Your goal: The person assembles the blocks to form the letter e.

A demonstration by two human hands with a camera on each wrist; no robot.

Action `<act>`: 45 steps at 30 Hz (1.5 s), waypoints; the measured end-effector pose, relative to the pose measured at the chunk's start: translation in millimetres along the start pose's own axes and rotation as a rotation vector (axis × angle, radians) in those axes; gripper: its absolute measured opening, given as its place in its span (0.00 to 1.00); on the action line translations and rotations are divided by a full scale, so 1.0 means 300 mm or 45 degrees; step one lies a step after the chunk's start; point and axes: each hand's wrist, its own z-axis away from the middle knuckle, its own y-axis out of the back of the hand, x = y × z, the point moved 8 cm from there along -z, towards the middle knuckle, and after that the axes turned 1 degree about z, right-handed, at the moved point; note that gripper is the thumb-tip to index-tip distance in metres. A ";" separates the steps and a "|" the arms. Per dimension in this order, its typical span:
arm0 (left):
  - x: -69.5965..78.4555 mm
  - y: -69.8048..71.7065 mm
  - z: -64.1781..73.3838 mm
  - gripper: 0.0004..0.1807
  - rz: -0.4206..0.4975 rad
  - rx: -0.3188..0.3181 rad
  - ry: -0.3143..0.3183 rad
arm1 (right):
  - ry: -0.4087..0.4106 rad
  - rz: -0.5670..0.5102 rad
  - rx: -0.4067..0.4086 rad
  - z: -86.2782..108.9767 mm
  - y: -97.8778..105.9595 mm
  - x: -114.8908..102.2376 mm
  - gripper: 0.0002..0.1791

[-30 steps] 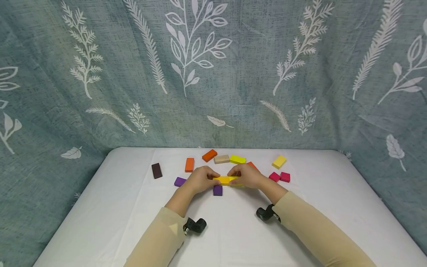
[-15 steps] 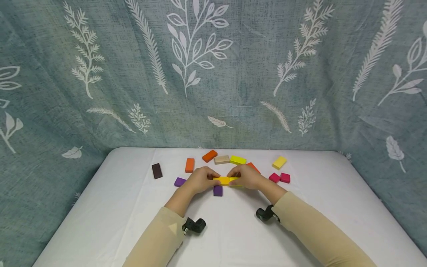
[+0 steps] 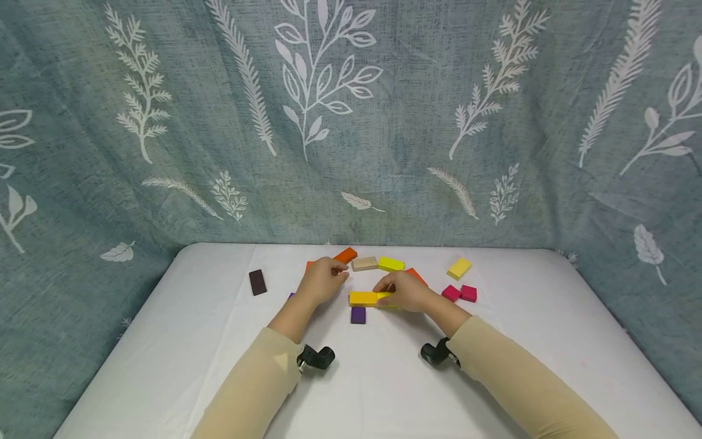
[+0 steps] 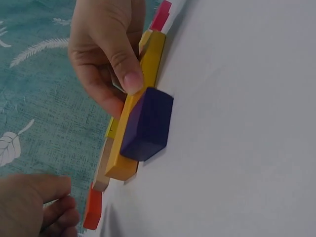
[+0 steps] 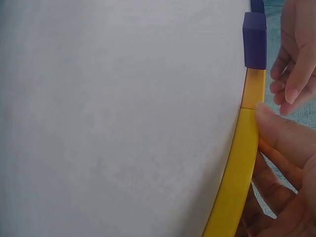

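Note:
In the head view, an amber block (image 3: 362,299) and a brighter yellow block (image 5: 236,170) stand end to end in a row near the middle of the table. My right hand (image 3: 404,291) pinches the yellow block by the joint, thumb in front and fingers behind, as the right wrist view shows. A purple block (image 4: 148,126) stands right at the front of the amber one. My left hand (image 3: 322,280) hovers left of the row, fingers loosely bent around nothing. Behind it, an orange block (image 3: 310,264) and another purple block (image 3: 292,296) are mostly covered.
Along the back lie an orange-red block (image 3: 345,255), a bare wooden block (image 3: 364,263) and a lime block (image 3: 391,263). A dark brown block (image 3: 258,282) lies at left. Two crimson blocks (image 3: 468,293) and a pale yellow block (image 3: 459,268) lie at right. A patterned curtain hangs behind.
My left hand has let go of the amber block's left end and moved back and left, toward the orange blocks. My right hand has stayed in place on the row.

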 end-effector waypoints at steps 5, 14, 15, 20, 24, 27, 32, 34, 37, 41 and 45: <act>-0.024 0.028 -0.039 0.13 -0.057 0.137 0.066 | -0.005 -0.018 -0.004 0.001 0.000 0.000 0.12; -0.063 0.022 -0.093 0.18 -0.103 0.168 0.156 | -0.007 -0.010 -0.007 0.002 -0.008 0.000 0.12; -0.065 0.022 -0.095 0.18 -0.110 0.170 0.159 | -0.012 -0.011 -0.005 0.002 -0.008 0.000 0.12; -0.078 0.016 -0.110 0.18 -0.154 0.160 0.180 | -0.037 -0.017 -0.007 0.000 -0.009 -0.002 0.11; -0.083 0.007 -0.120 0.17 -0.189 0.140 0.189 | -0.039 -0.012 -0.009 -0.002 -0.008 -0.001 0.11; -0.084 0.008 -0.120 0.16 -0.212 0.139 0.197 | -0.038 -0.012 -0.012 0.000 -0.006 -0.001 0.11; -0.077 0.020 -0.110 0.15 -0.257 0.135 0.189 | -0.023 -0.011 -0.011 0.004 -0.001 -0.006 0.11; -0.076 0.022 -0.104 0.15 -0.262 0.123 0.186 | -0.013 -0.010 -0.004 0.006 0.002 -0.006 0.11; -0.081 0.027 -0.093 0.16 -0.238 0.100 0.193 | 0.001 -0.014 0.002 0.008 0.003 -0.004 0.11; -0.093 0.038 -0.074 0.16 -0.222 0.084 0.190 | 0.003 -0.018 0.006 0.009 0.005 -0.002 0.12; -0.101 0.053 -0.053 0.16 -0.214 0.076 0.169 | -0.011 -0.020 0.003 0.010 0.004 -0.001 0.12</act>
